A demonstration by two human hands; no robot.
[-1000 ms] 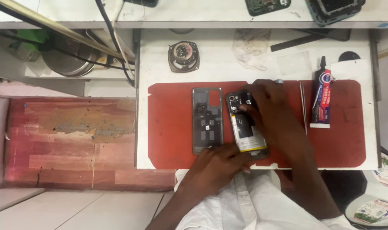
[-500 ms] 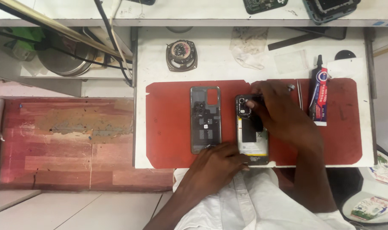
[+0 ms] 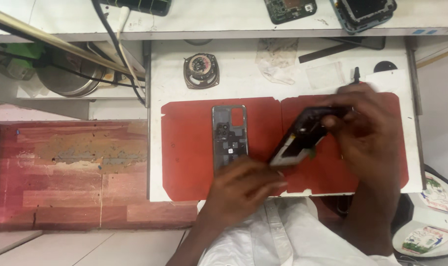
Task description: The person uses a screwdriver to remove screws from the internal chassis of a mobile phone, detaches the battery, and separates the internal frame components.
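Both hands on the opened phone (image 3: pixel 303 140). Right hand (image 3: pixel 364 133) grips its far end, fingers curled around the dark top edge; left hand (image 3: pixel 243 184) closes on the near, pale end from below. The phone is off the mat now and tilted, far end raised toward the right. Half a second ago it lay flat on the red mat (image 3: pixel 189 148) with the right hand working at its top; a second ago the same. So it has gone from being worked on in place to being lifted and turned between two hands. My read: the person wants another angle on it, though the blur hides what they look at.

Just left of the phone, flat on the mat, lies the grey back cover (image 3: pixel 229 133), camera cutout at the far end, apart from both hands and unmoved. The glue tube that showed at the right of the mat earlier is now mostly behind the right hand; only its dark tip (image 3: pixel 355 75) pokes out.

Farther off on the white bench (image 3: pixel 157 74): a small round speaker (image 3: pixel 201 70) and a crumpled clear wrapper (image 3: pixel 278 61). On the far shelf, a green circuit board (image 3: pixel 289 8).
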